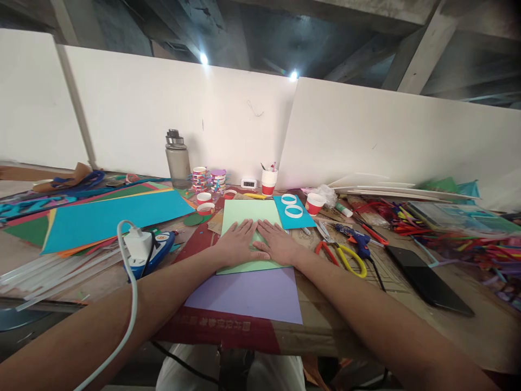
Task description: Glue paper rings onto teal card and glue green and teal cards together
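Observation:
A light green sheet of paper (250, 214) lies in front of me, partly over a purple sheet (252, 296). My left hand (236, 241) and my right hand (277, 241) both rest flat on the green sheet, palms down, fingers spread slightly and fingertips touching near the sheet's middle. Neither hand grips anything. A blue card (285, 220) bearing two white tape rings (293, 210) sits just right of the green sheet.
Yellow-handled scissors (345, 256), a blue glue gun (358, 239) and a black phone (427, 279) lie to the right. A large blue sheet (109, 217), a white charger (138, 244) and a grey bottle (178, 160) are on the left. Paper cups (268, 182) stand by the white wall panels.

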Demonstrator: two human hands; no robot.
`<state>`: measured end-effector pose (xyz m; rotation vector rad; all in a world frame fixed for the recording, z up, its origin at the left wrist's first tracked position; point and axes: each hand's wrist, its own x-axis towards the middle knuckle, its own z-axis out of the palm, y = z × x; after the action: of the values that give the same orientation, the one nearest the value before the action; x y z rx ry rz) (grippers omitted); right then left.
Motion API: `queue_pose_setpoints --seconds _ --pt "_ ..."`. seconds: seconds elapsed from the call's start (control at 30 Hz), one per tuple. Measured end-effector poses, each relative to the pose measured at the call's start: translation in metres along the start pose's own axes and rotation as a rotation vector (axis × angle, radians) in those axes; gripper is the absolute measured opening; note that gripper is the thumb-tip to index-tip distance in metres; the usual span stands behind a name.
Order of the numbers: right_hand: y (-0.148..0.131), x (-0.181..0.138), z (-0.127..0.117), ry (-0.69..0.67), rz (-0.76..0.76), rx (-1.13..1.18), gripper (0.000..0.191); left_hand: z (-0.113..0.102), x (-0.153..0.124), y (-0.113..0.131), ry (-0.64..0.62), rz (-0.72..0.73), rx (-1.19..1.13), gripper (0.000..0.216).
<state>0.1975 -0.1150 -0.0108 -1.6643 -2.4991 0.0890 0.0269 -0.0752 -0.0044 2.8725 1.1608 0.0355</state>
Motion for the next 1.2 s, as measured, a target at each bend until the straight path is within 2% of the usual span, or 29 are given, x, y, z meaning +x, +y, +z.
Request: queue_pose_setpoints --seconds 0.13,0.23,0.43,0.57,0.73,0.87,0.93,1.07,1.13,1.2 --pt "0.002 0.001 0.004 0.048 0.094 -0.044 0.072 0.000 -0.002 0.001 0.016 -0.002 0.007 0.102" --pt "0.003 0.001 0.005 0.023 0.106 -0.051 0.075 0.001 -0.004 0.001 0.040 -0.002 0.020 0.099" --pt "0.010 -0.003 -0.001 -0.077 0.038 0.013 0.085 0.000 -0.005 -0.001 0.003 0.035 0.039 0.096" --pt "0.013 -0.006 -0.004 -0.094 0.002 0.029 0.088 -0.003 -0.005 -0.001 -0.040 0.052 0.050 0.099" --pt "0.014 -0.008 -0.001 -0.025 0.018 0.042 0.086 -0.004 -0.004 -0.002 -0.054 0.063 0.042 0.104" --pt "0.015 -0.010 0.001 0.083 0.020 0.069 0.074 -0.006 -0.006 -0.002 -0.066 0.065 0.025 0.103" --pt "0.015 -0.011 -0.004 0.190 -0.005 0.096 0.065 -0.009 -0.007 -0.002 -0.045 0.076 0.013 0.100" --pt "0.011 -0.016 -0.027 0.370 -0.044 0.249 0.049 -0.017 -0.008 -0.005 0.102 0.166 -0.039 0.095" --pt "0.007 -0.021 -0.041 0.326 -0.053 0.317 0.046 -0.022 -0.008 -0.007 0.119 0.208 -0.114 0.085" --pt "0.002 -0.027 -0.053 0.214 -0.034 0.338 0.048 -0.025 -0.009 -0.010 0.067 0.268 -0.199 0.072"
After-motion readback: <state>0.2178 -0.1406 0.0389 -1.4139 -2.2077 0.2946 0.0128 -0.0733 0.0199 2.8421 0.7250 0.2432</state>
